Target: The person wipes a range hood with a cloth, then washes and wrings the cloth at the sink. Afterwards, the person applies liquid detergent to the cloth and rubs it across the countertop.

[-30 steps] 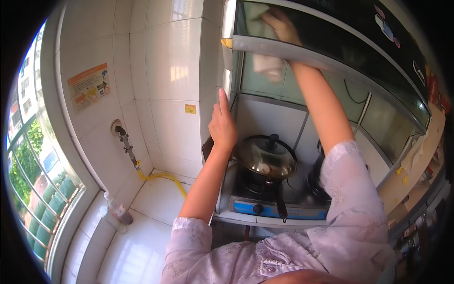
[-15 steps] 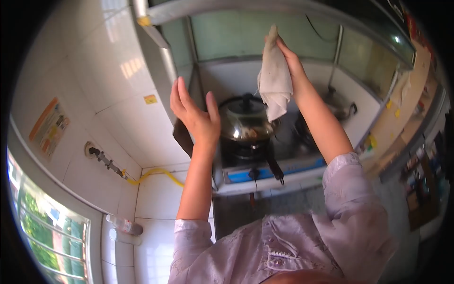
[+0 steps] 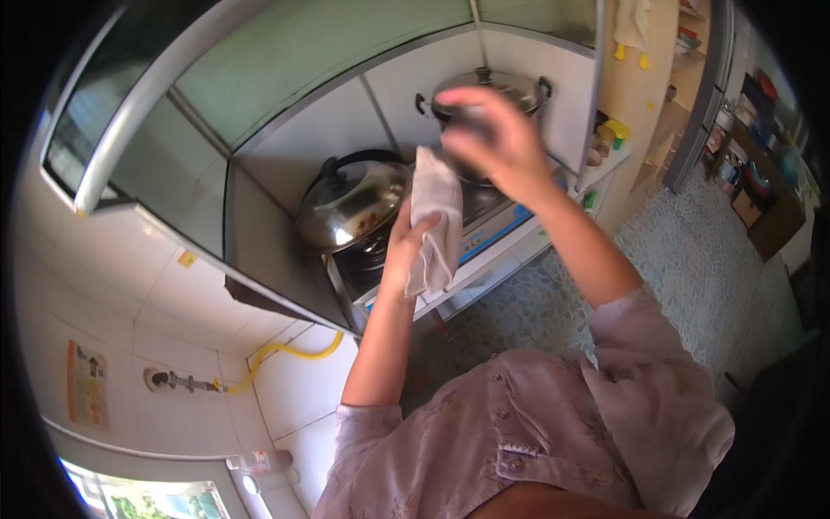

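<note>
A folded, pale cloth (image 3: 438, 208) is gripped in my left hand (image 3: 405, 251), the thumb across its front, in front of the stove. To the right, my right hand (image 3: 506, 143) is raised with its fingers and thumb curved apart and nothing between them; it is slightly blurred. Behind the cloth on the left burner is a pan with a shiny domed lid (image 3: 354, 208). Beyond my right hand, a two-handled pot (image 3: 523, 91) with a lid and black knob stands on the other burner, partly hidden by the hand.
The range hood's metal edge (image 3: 130, 121) spans the upper left. A yellow hose (image 3: 303, 353) runs from a wall pipe (image 3: 183, 381). A bottle (image 3: 264, 461) lies near the window. Shelves (image 3: 670, 130) stand at the right, beyond the counter.
The view has turned right. The cloth has passed from my right hand to my left, coming down from the hood to in front of the stove. My right hand has opened and moved off it.
</note>
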Demonstrator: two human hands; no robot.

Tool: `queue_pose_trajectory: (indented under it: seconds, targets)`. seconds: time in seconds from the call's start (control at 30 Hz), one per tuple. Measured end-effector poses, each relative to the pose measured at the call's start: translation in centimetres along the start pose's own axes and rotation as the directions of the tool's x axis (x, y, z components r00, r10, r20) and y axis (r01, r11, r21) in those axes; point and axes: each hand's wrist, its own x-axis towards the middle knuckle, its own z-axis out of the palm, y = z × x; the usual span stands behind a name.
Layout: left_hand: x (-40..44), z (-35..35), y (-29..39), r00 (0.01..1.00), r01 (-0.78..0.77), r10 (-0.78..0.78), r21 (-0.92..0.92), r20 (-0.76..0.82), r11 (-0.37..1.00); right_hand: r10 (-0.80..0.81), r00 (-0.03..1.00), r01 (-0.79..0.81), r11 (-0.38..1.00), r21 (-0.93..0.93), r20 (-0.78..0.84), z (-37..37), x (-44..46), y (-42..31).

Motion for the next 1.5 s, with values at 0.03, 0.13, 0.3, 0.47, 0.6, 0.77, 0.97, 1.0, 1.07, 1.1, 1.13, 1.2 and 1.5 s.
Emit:
queue_pose_trajectory:
  seconds: [0.03,0.13,0.3,0.47,0.6,0.77,0.97,1.0,1.07,1.1,1.13,1.2,1.5]
  targets:
    - [0.0,0.1,-1.4,0.995,0.094,-0.094,-0.014,-0.022,0.995,-0.102,0.994,0.098,0.992,-0.084,-0.043,-3.3,0.0,-2.3]
    - [-1.1,2.7,-4.1,0.967,0.243,-0.246,-0.059,-0.065,0.968,-0.567,0.8,0.545,0.823,-0.159,-0.194,-11.7,-0.5,-8.1]
    - [-1.7,7.4,-8.9,0.942,0.335,-0.335,0.031,0.007,0.942,-0.64,0.766,0.572,0.722,-0.389,-0.062,-20.0,-5.4,-13.7]
    - [-0.3,13.1,-13.5,0.899,0.432,-0.434,0.053,0.05,0.9,-0.595,0.802,0.491,0.703,-0.515,-0.048,-25.5,-10.0,-16.1]
    - [-0.7,18.9,-15.3,0.875,0.47,-0.481,0.144,0.057,0.871,-0.562,0.823,0.419,0.697,-0.582,-0.08,-29.1,-12.9,-17.3]
    - [-0.9,23.3,-19.2,0.837,0.49,-0.514,0.158,0.191,0.857,-0.515,0.851,0.327,0.676,-0.66,-0.106,-33.1,-15.5,-18.6]
    - [-1.2,28.1,-19.7,0.816,0.518,-0.565,0.275,0.124,0.81,-0.432,0.892,0.177,0.604,-0.777,-0.132,-38.4,-18.0,-19.4]
    - [-0.9,28.0,-20.4,0.81,0.52,-0.56,0.232,0.173,0.822,-0.425,0.894,0.155,0.587,-0.794,-0.14,-39.4,-18.4,-19.0]
    - [0.0,29.0,-21.7,0.853,0.421,-0.46,0.196,0.247,0.886,-0.439,0.887,0.137,0.548,-0.825,-0.144,-41.3,-18.5,-18.6]
    - [1.2,29.6,-21.7,0.862,0.393,-0.431,0.185,0.268,0.901,-0.438,0.885,0.117,0.54,-0.834,-0.159,-42.2,-18.0,-18.3]
    - [2.0,30.1,-22.0,0.866,0.39,-0.428,0.187,0.257,0.902,-0.438,0.883,0.1,0.53,-0.842,-0.17,-42.9,-17.8,-18.1]
    - [2.6,30.0,-23.1,0.855,0.414,-0.463,0.23,0.236,0.881,-0.431,0.884,0.076,0.515,-0.854,-0.181,-44.0,-16.9,-17.4]
    - [6.9,34.9,-27.7,0.863,0.383,-0.444,0.261,0.241,0.886,-0.46,0.869,0.009,0.38,-0.925,-0.181,-45.4,-16.3,-18.3]
